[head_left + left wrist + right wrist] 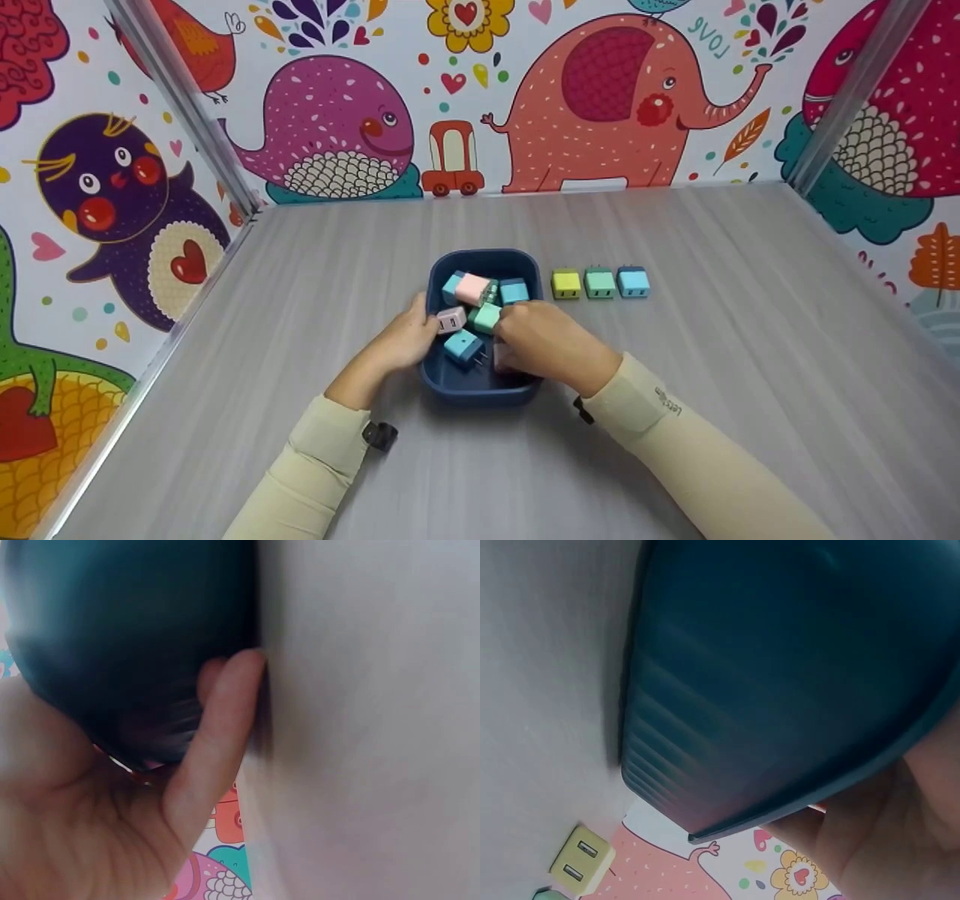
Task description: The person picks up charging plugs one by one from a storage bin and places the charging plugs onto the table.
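A dark blue plastic bin (480, 393) stands on the table, holding several USB charger plugs in blue, pink and green. My left hand (405, 335) grips the bin's left side, also visible against the bin wall (135, 615) in the left wrist view. Over the right rim, my right hand (553, 341) reaches in with its fingertips down inside. Close to those fingers are a green charger (486, 319) and a dim pinkish charger (504, 358), partly covered. The bin wall (765, 690) hides the fingertips in the right wrist view, so whether they pinch anything cannot be seen.
Right of the bin, a yellow charger (566, 284), a green charger (600, 283) and a blue charger (634, 282) stand in a row on the grey table (712, 315). Cartoon-printed panels (465, 82) enclose the table at the back and sides.
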`<state>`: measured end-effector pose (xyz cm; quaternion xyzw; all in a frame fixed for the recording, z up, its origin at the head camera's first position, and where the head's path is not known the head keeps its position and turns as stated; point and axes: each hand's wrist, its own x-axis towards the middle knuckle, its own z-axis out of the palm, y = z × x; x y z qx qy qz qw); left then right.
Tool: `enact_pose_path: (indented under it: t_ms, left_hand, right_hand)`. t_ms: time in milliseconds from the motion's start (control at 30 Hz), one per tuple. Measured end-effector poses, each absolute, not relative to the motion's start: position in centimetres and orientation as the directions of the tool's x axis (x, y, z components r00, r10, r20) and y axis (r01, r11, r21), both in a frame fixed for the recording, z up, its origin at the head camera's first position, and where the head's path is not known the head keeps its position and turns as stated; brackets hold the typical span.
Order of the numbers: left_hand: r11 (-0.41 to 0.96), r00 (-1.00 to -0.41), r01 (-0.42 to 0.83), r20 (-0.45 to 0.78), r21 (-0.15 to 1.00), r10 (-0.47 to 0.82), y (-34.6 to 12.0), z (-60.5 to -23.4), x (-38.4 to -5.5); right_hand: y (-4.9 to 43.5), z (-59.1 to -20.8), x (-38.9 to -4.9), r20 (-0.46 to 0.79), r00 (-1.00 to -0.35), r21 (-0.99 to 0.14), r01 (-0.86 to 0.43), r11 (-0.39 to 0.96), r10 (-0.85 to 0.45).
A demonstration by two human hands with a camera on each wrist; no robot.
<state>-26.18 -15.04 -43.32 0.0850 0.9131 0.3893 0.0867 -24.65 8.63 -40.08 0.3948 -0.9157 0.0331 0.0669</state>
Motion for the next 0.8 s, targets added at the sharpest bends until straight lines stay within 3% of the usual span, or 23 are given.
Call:
enact_pose_path:
  t_ms: [400,800]
  left_hand:
    - [0.675,-0.969,0.101,-0.083,0.731,0.234,-15.12,-43.32,-26.23]
    - [0.674,-0.968,0.106,-0.078,0.731,0.238,-15.11,-43.30,-26.22]
  right_hand:
    - [8.58,-40.22,-24.28,0.155,-0.673,0.019,-0.730,0.683,-0.723]
    - [8.38,-40.08,-24.43,0.058,-0.697,-0.009,-0.717,0.697,-0.715]
